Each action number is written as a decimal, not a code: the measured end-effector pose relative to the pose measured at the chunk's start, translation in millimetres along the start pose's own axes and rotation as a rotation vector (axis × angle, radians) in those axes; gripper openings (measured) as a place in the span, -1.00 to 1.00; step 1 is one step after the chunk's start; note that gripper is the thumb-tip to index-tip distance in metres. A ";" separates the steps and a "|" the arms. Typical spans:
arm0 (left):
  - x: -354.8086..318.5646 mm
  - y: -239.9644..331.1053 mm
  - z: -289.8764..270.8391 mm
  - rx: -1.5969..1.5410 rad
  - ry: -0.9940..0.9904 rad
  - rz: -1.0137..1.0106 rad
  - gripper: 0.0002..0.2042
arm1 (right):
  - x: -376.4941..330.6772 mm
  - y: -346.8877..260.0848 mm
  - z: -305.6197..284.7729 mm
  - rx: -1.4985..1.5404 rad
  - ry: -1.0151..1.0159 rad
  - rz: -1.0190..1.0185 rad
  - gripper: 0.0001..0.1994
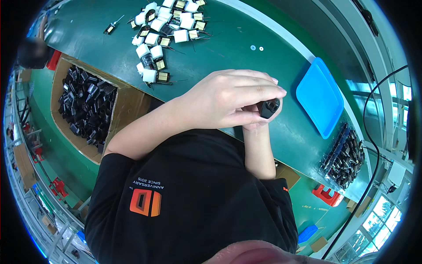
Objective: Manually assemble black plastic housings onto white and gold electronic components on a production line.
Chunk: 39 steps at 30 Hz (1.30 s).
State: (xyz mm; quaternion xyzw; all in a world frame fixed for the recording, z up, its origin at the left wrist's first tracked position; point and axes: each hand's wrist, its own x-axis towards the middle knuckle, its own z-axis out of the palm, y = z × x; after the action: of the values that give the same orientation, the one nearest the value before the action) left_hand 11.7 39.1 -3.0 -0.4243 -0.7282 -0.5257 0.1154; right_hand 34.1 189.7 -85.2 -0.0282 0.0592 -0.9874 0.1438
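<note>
My left hand (226,94) is closed around a small black plastic housing (269,108), its fingers curled over the top and its thumb along the near side. Just beneath it my right hand (256,125) closes on the same housing from below; most of its fingers are hidden behind the left hand. Only one dark, hollow-looking end of the housing shows between the hands. Both hands are above the green worktable (220,48), close to its near edge.
Several white-and-black parts (165,22) with thin wires lie in a cluster at the far left, one dark part (110,28) apart from them. Two small washers (261,49) lie farther back. A blue tray (323,99) and a pile of dark metallic pieces (349,156) are right; a carton (125,103) of black housings stands left.
</note>
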 end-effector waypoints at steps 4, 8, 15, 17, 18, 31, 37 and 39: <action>-0.5 -7.0 -8.1 -0.024 -0.060 -0.089 -0.50 | 9.0 -3.1 13.1 -0.058 -0.290 0.070 -0.34; -17.5 -29.1 -25.1 -0.187 -0.014 -0.020 -0.42 | 14.1 -2.9 34.0 -0.777 0.043 -0.354 -0.23; -30.3 -37.5 -15.7 -0.320 0.222 0.125 -0.38 | -14.4 1.7 75.0 -1.434 -0.150 -0.598 -0.23; -28.6 -33.2 -14.1 -0.280 0.203 0.134 -0.36 | -4.1 7.6 72.5 -1.516 -0.136 -0.567 -0.20; -27.1 -29.1 -14.0 -0.141 0.155 0.150 -0.35 | -3.2 5.4 68.7 -1.520 -0.138 -0.569 -0.20; -8.9 -9.5 -10.8 -0.536 -0.063 -0.281 -0.05 | -6.5 -2.6 46.9 -0.923 -0.171 -0.369 -0.35; -2.8 1.6 3.0 -0.405 -0.101 -0.272 -0.07 | -11.5 -3.3 29.1 -0.691 -0.055 -0.258 -0.28; -3.3 5.0 10.6 -0.275 -0.073 -0.232 -0.13 | -9.1 4.7 31.0 -0.625 -0.107 -0.349 -0.30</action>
State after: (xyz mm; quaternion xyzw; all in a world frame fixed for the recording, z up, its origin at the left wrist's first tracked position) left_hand 20.4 47.0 -6.2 -0.3680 -0.6973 -0.6142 -0.0314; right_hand 46.3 184.4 -55.5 -0.1324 0.3449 -0.9284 -0.0397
